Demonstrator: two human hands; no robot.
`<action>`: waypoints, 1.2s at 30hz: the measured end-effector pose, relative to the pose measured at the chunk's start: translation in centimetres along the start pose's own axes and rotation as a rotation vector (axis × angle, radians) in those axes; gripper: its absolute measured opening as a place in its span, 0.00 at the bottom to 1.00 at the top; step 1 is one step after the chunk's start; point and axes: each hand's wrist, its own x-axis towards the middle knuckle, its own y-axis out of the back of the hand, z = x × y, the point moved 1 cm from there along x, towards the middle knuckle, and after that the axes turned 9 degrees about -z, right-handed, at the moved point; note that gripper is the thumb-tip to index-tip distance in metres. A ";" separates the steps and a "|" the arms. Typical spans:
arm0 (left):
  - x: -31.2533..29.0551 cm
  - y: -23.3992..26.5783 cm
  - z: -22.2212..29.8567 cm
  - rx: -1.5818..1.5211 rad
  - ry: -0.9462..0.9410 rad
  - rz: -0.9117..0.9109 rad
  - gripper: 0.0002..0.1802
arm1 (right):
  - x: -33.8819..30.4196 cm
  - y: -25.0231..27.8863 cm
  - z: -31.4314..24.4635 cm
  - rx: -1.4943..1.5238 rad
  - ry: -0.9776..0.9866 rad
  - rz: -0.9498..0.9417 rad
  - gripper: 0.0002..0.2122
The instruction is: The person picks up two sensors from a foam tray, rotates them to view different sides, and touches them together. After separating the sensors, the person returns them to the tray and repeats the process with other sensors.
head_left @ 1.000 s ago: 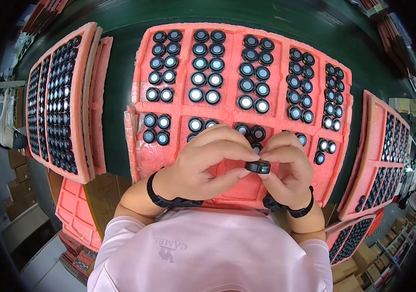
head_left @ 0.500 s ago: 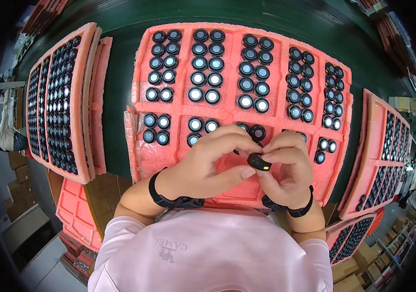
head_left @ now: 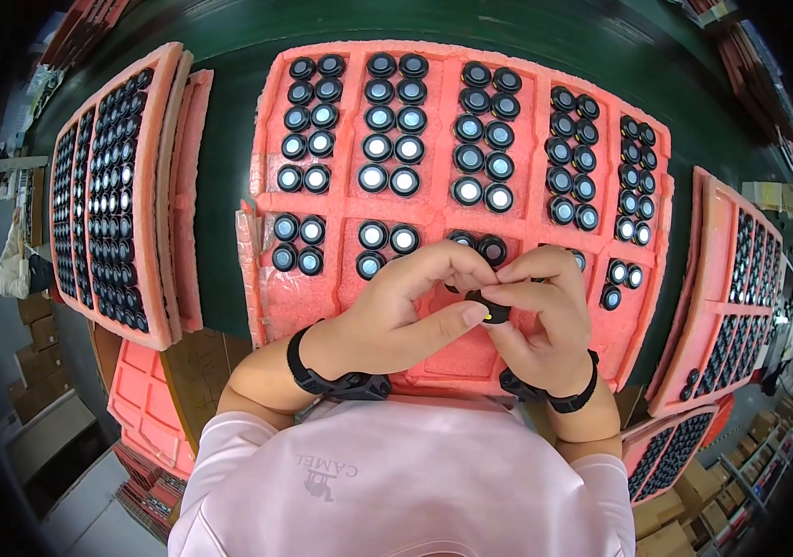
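Both hands meet over the near edge of the pink foam tray (head_left: 433, 209): left hand (head_left: 396, 316) and right hand (head_left: 545, 320) pinch one small black round part (head_left: 489, 307) between their fingertips.

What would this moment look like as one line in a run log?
left hand: pinching small black round part | right hand: pinching same part | below: pink foam tray of parts | surface: green table
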 end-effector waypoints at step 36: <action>0.8 -0.1 0.4 0.127 -0.048 0.038 0.08 | -11.5 11.4 1.4 -0.849 -0.449 -0.162 0.12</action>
